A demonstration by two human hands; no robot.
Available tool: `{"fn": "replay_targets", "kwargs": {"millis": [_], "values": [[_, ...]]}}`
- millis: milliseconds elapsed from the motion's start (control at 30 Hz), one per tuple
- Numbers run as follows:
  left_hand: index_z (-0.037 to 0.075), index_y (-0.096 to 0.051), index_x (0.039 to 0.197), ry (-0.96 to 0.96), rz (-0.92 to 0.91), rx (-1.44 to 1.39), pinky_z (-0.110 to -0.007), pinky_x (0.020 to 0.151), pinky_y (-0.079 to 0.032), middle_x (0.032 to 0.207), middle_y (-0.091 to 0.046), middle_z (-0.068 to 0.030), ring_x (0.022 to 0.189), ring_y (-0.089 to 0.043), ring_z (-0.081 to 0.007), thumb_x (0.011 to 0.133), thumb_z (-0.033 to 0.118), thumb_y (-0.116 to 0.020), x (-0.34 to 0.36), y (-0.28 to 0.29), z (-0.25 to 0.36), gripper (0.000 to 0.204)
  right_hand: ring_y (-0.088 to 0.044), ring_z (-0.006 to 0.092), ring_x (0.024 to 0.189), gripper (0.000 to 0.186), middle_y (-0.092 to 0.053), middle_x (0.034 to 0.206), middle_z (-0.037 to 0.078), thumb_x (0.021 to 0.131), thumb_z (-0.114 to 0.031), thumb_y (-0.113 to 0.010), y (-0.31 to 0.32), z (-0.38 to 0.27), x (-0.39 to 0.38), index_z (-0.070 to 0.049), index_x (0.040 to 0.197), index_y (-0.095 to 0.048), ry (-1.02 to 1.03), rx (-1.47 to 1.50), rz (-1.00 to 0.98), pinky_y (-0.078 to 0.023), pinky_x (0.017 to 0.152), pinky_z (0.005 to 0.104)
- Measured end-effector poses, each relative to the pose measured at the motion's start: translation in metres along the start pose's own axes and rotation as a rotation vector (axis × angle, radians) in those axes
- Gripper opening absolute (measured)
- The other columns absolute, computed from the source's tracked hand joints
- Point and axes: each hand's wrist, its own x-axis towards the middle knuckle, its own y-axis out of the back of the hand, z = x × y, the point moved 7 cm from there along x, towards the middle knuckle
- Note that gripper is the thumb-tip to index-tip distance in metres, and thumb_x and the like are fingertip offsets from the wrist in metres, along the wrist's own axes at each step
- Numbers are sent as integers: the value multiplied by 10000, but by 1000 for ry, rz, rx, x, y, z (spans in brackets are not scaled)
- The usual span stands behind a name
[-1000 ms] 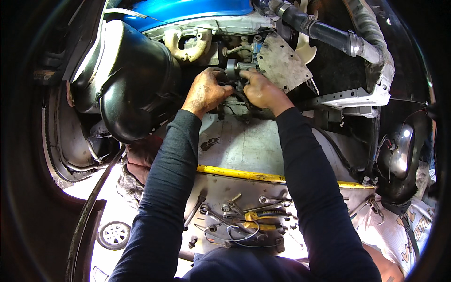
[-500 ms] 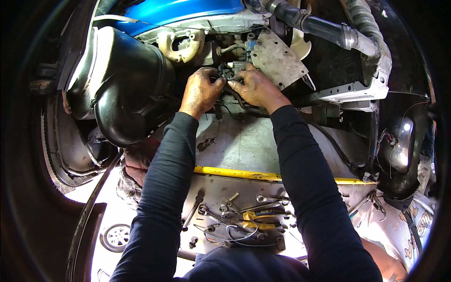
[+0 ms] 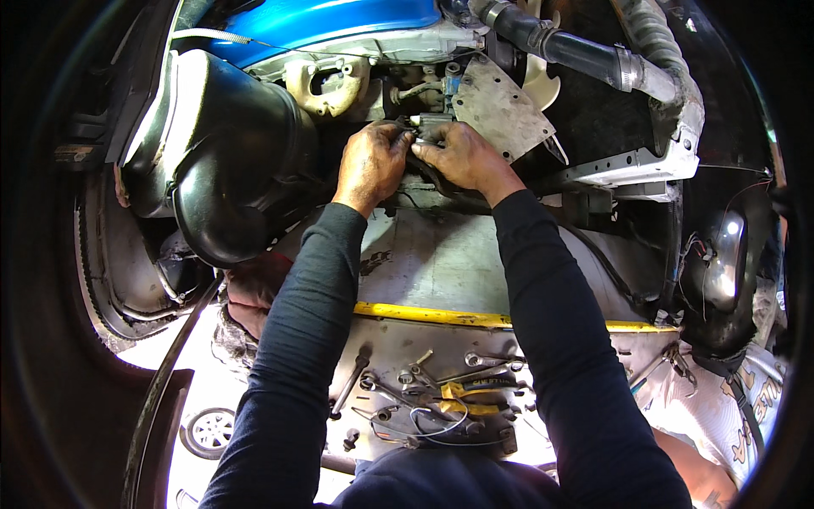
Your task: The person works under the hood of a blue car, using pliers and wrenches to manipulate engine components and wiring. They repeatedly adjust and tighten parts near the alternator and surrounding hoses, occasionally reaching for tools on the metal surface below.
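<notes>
My left hand (image 3: 370,165) and my right hand (image 3: 466,159) meet in the engine bay, fingertips nearly touching. Both are closed, thumbs pressed to the curled forefingers, on something small and dark that the fingers mostly cover. Just beyond them sits a ribbed grey metal part (image 3: 436,119). Under my right hand a black hose (image 3: 437,180) curves away. To the right of it stands a flat grey metal plate (image 3: 506,109) with several holes. A pale cast manifold (image 3: 329,86) lies beyond my left hand.
A bulky black air duct (image 3: 229,161) fills the left side. The blue engine cover (image 3: 331,27) and a clamped black hose (image 3: 585,58) lie at the far side. Nearer me, past the yellow-edged panel (image 3: 432,315), are several wrenches (image 3: 483,360) and yellow-handled pliers (image 3: 471,397). Another person's arm (image 3: 699,467) shows lower right.
My hands have drawn slightly closer together. The left has shifted a little to the right, and the right hand's fingers have curled in, covering more of the small part.
</notes>
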Motion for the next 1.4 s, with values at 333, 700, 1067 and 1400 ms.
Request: {"fn": "replay_targets", "kwargs": {"millis": [333,700,1067,1400], "values": [[-68,-727,1065,27,31,28,-432,770,-544,895,-732,-263,789,-715,-371,976,242,-658,5,3,-3,329,-631,402,1197,517,-686,1194,261,903,-376,-674,-13,-11,3,31,1222,-685,118,-204,201,-486,1058,434],[-86,-721,991,94,5,-173,-407,702,-529,829,-721,-232,696,-657,-263,958,210,-674,7,-4,-27,301,-672,408,1057,265,-711,1135,216,902,-273,-636,-7,-38,-13,-105,1070,-754,168,113,16,-543,951,450],[-38,-737,1111,445,-231,-679,-278,751,-525,960,-733,-43,832,-639,-121,987,237,-684,6,-14,-42,306,-696,277,1017,243,-708,1152,181,1007,-28,-527,37,-24,-27,12,1159,-712,347,-73,546,-544,935,353],[-65,-715,1117,558,-426,-815,-324,773,-560,1028,-735,-119,864,-681,-190,948,202,-725,-7,-22,-30,317,-691,258,925,316,-694,1064,126,890,-217,-756,18,-80,-77,-4,1110,-680,304,97,-474,-547,812,374]]}}
